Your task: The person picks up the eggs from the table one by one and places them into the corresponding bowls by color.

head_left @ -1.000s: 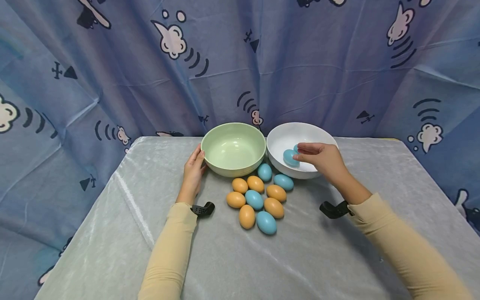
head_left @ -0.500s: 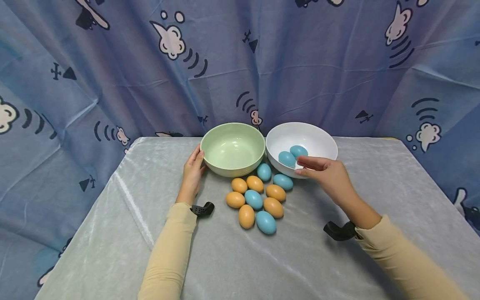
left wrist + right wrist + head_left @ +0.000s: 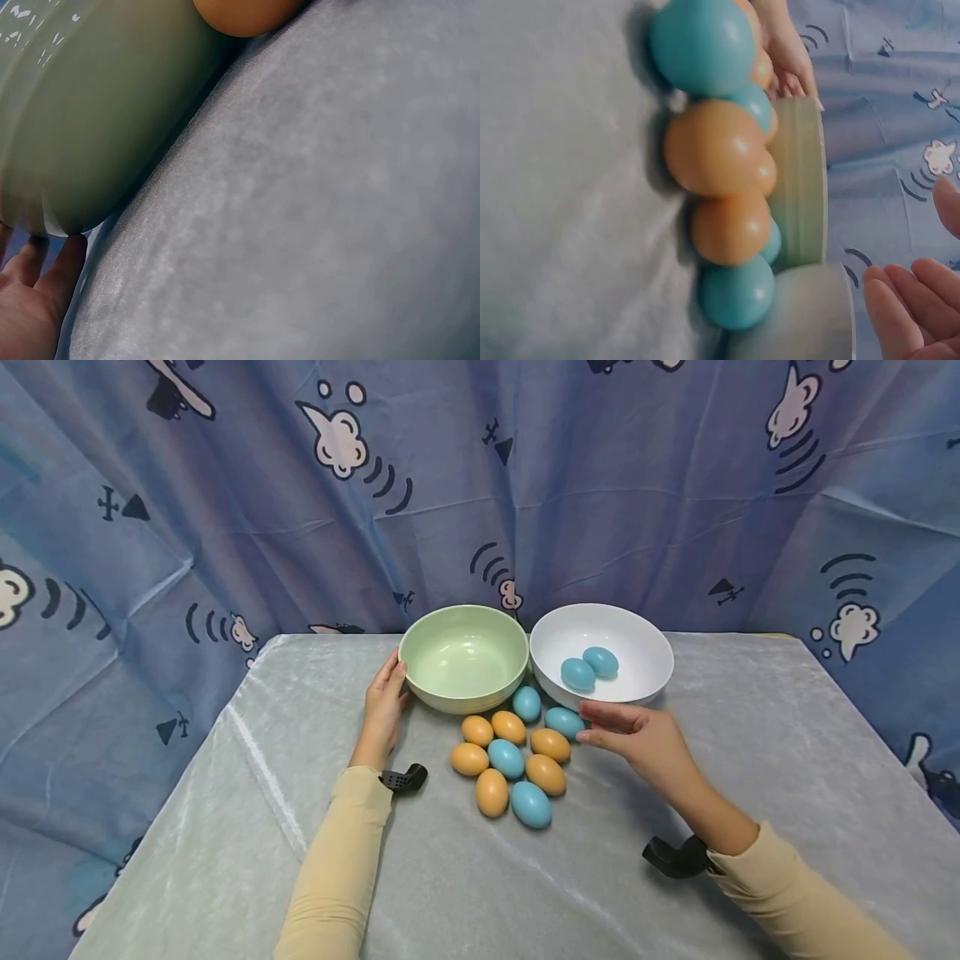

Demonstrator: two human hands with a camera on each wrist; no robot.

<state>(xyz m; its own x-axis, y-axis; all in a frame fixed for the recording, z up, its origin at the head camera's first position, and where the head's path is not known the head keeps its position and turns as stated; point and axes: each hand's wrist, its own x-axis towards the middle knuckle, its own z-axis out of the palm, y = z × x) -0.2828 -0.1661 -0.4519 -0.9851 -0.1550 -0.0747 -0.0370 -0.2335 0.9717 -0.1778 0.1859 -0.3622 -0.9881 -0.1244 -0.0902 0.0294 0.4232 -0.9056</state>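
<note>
Eggs (image 3: 506, 759) right in the middle of the action, ten of them huddled on the grey cloth (image 3: 210, 860) in front of the two bowls, six orange eggs (image 3: 492, 792) mixed in among four blue eggs (image 3: 531, 804), every one lying on its side! Two more, a blue pair (image 3: 577, 674), sit side by side inside the white bowl (image 3: 641, 643).

And look at the right hand (image 3: 645, 743), hovering by the near wall of the white bowl, fingers stretched out together, thumb apart from them with a gap between, tips just beside the nearest blue egg! The right wrist view has that hand apart from the cluster, its fingers extended.

Over on the far flank, the left hand (image 3: 383, 706) sits against the green bowl (image 3: 465, 656), fingers straight along the outside, thumb up by the rim, and the left wrist view shows fingertips touching the outer wall, slightly spread. Green stands just beside white, both upright, light glinting off that glossy green inside. Black devices (image 3: 405, 779) on both wrists, cream sleeves (image 3: 337, 860) behind them, and a blue patterned curtain (image 3: 442, 460) hanging as the backdrop
</note>
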